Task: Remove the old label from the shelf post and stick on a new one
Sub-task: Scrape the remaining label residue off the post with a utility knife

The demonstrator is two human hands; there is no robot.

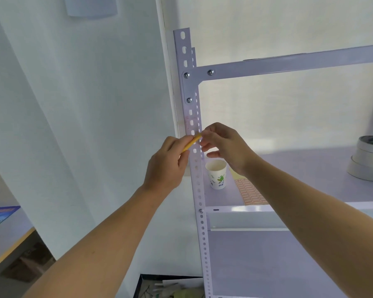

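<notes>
A white perforated shelf post [199, 190] runs top to bottom through the middle. A faint pale label with reddish marks [191, 123] sticks to the post just above my hands. My left hand [166, 163] is closed around a slim yellow tool [192, 143], whose tip rests against the post. My right hand [223, 145] is at the tool's tip, thumb and forefinger pinched together there; whether anything is between them is too small to tell. A sheet of orange-edged new labels [249, 193] lies on the shelf board [310, 168], below my right wrist.
A paper cup [216, 174] stands on the shelf just right of the post. Rolls of tape [368, 160] are stacked at the shelf's far right. An upper crossbar [289, 64] is bolted to the post. A box of clutter [168, 287] sits below; a desk [7, 233] lies at left.
</notes>
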